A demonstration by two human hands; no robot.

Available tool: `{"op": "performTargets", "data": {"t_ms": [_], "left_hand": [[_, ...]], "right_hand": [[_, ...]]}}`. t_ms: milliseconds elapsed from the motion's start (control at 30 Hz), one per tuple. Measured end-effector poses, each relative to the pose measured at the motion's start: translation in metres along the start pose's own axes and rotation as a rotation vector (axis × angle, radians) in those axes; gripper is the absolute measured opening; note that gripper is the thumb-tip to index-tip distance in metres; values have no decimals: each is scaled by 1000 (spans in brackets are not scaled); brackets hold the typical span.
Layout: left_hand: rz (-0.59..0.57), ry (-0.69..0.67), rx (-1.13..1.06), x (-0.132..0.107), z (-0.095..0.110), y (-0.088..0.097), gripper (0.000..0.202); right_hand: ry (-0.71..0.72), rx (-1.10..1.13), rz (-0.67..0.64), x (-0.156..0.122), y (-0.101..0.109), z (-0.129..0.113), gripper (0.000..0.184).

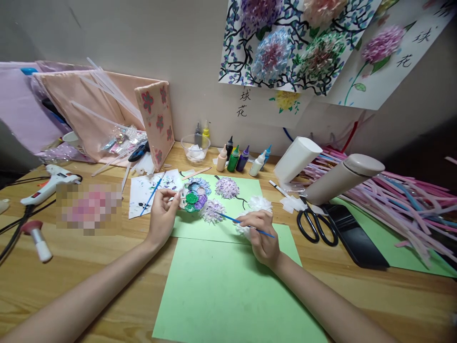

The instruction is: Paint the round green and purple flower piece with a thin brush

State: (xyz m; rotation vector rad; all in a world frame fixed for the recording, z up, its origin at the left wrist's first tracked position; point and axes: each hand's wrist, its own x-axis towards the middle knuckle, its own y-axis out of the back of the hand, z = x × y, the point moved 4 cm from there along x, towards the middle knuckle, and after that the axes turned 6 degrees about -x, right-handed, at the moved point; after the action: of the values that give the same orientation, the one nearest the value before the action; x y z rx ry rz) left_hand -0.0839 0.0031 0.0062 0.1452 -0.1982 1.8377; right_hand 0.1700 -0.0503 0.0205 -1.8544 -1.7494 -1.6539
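Observation:
My left hand is closed on the edge of a small round paint palette whose wells hold green, purple and blue paint. In my right hand is a thin blue paintbrush, its tip at a pale purple tissue flower. This flower lies on green paper, along with a fuller purple flower and a bluish one partly hidden behind the palette. White tissue flowers sit just behind and under my right hand.
Paint bottles stand along the wall beside a clear bowl. Black-handled scissors, a phone and a tumbler are on the right. At left are a glue gun, a stamp-like tool and paint-spotted paper.

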Motion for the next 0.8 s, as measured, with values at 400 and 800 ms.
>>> {"op": "performTargets", "data": {"t_ms": [400,800], "left_hand": [[-50,10,-26,-2,-3,-1,25],[-96,-1,-13,-7,1,-4,24]], "right_hand": [[71,-20,-3,-1,-1,-5,25],[18,-106,-150,3,-11,-8,29]]}}
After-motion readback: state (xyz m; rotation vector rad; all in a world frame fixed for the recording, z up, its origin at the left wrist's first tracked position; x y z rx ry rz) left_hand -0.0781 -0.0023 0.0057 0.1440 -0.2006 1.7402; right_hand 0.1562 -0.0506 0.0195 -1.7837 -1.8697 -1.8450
